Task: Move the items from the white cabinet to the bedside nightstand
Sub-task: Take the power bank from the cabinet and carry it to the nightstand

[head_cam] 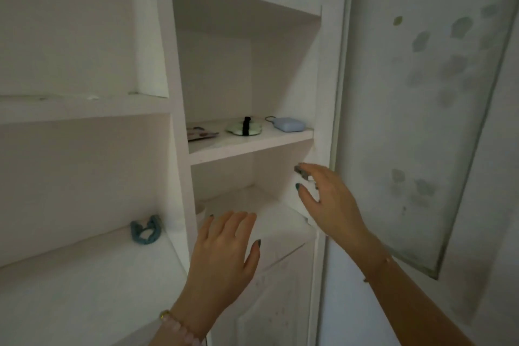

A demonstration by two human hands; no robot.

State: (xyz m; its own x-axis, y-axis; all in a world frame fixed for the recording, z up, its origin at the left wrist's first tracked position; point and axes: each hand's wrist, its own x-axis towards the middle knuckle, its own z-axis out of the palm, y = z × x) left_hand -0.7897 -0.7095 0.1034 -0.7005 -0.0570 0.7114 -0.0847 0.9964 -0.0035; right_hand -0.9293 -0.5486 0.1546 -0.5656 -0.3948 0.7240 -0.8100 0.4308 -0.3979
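The white cabinet (179, 109) stands open in front of me. On its middle shelf (247, 146) lie a flat card with coloured patches (200, 133), a round pale green compact with a black strap (245, 127) and a light blue case with a loop (289, 123). A blue scrunchie (146, 230) rests in the left compartment. My left hand (224, 258) hovers with fingers spread over the lower shelf, holding nothing. My right hand (328, 202) reaches up below the middle shelf with fingers apart; something small and grey shows at its fingertips.
The cabinet's glass door (421, 121) with faded stickers stands open at the right. A pale cup edge (200, 212) peeks out at the lower shelf's left. Upper shelves and a lower cabinet door (280, 303) surround the hands.
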